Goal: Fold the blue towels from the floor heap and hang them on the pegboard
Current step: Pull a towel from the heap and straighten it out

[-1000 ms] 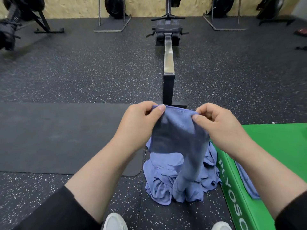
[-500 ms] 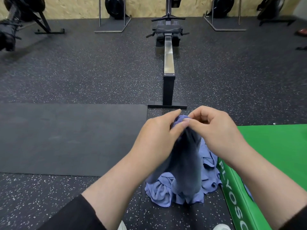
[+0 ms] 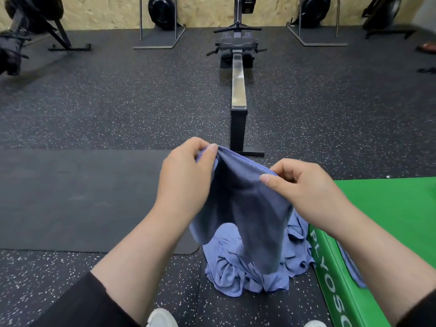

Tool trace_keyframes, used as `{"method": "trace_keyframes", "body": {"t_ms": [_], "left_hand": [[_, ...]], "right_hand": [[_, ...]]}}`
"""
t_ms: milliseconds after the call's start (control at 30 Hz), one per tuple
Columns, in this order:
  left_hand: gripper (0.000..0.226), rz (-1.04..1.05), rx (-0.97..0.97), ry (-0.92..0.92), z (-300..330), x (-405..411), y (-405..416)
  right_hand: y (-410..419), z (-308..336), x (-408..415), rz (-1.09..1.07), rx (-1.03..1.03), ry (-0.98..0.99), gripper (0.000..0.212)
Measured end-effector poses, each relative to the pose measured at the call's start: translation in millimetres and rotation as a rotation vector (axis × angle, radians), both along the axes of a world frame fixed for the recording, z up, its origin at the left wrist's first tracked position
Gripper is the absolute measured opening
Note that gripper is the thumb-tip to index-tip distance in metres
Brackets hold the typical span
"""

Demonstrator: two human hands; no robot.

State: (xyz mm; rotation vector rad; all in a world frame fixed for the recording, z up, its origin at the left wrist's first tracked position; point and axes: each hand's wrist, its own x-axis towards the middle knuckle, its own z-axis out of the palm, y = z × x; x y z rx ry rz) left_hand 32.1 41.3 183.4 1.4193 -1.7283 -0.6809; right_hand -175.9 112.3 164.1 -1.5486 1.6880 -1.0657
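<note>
The towel (image 3: 245,208) is pinched along its top edge by left hand (image 3: 186,178) and right hand (image 3: 304,192) (fingers curled), hanging lengthwise toward the heap (image 3: 236,277).

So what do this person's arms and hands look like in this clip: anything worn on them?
Both hands, the left hand and the right hand, are bare: no gloves, rings or watch show. The forearms are bare too, with black sleeves pushed up toward the elbows on both arms. Fingernails look short and unpainted. No markings are visible.
</note>
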Motion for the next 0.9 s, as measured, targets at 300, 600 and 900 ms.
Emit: {"method": "trace_keyframes", "body": {"t_ms": [300, 600, 900], "left_hand": [[0.031, -0.272, 0.030, -0.125, -1.3, -13.6, 21.1], [0.019, -0.409, 0.042, -0.300, -4.8, -18.0, 26.5], [0.017, -0.310, 0.020, -0.291, -0.3, -17.3, 26.8]], "right_hand": [[-0.6, 3.0, 4.1, 0.025, -0.018, 0.112, 0.017], [0.9, 3.7, 10.2, 0.097, -0.027, 0.055, 0.014], [2.2, 4.8, 8.4, 0.073, 0.011, 0.039, 0.012]]}}
